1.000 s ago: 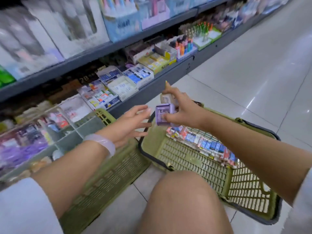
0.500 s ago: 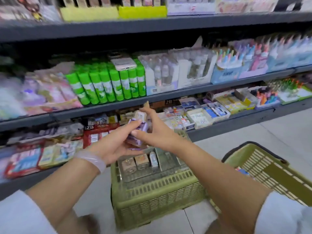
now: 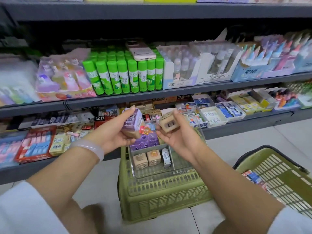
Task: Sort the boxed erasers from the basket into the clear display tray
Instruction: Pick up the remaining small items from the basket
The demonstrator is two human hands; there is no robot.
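- The left hand (image 3: 116, 132) grips a purple box (image 3: 133, 122) of erasers, fingers curled round its top edge and the thumb beneath; a tan box appears to sit under it in the same grip, though blur makes that hard to confirm.
- The purple box is pale lilac with small printed panels and a white label patch on one face, held tilted in the air above the clear tray (image 3: 182, 168).
- The right hand (image 3: 180, 135) holds a tan box (image 3: 168, 124), a small cube the colour of cardboard with dark window-like cut-outs on its front, pinched between curled fingers and thumb.
- Both boxes hang just above the tray and apart from each other, with a small red-and-orange trinket (image 3: 145, 130) showing between them.
- The tray sits on an upturned green basket (image 3: 162, 200) on the tiled floor, in front of the store shelf.
- In the tray's rear section lie purple boxes (image 3: 145, 142) packed side by side; in the near left section stand two tan boxes (image 3: 146, 158) and one white box (image 3: 166, 157), touching in a row.
- A second green basket (image 3: 276, 174) stands at the right, with a few red and blue boxes (image 3: 253, 177) visible inside.
- A pale bracelet (image 3: 94, 149) circles the left wrist.
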